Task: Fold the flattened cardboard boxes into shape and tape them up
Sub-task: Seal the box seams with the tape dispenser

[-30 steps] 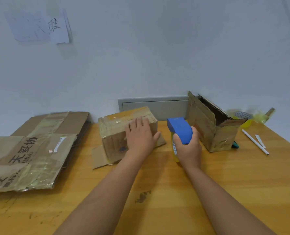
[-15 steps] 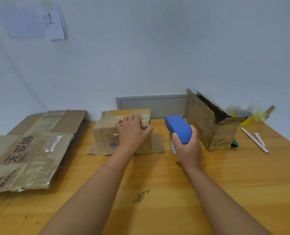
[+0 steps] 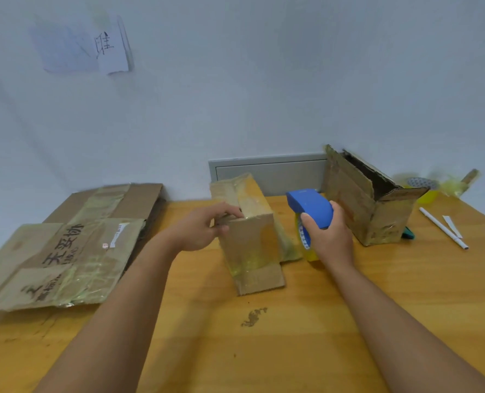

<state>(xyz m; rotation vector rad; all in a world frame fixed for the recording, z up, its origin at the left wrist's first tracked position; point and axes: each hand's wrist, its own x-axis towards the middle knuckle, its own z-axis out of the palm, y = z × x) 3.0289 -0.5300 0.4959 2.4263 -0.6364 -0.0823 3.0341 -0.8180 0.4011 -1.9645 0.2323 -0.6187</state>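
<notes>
A small cardboard box with shiny tape on its faces stands in the middle of the wooden table, one narrow end toward me and a loose flap lying on the table in front. My left hand grips the box's upper left edge, fingers curled over the top. My right hand holds a blue tape dispenser with a yellowish tape roll, just right of the box. A stack of flattened cardboard boxes lies at the left.
An open, worn cardboard box lies on its side at the back right. White pens and a teal object lie near it. A grey panel sits against the wall, and papers hang higher up.
My left hand has turned the small box so that its narrow end faces me, and now grips its upper left edge. My right hand with the dispenser has stayed nearly still.
</notes>
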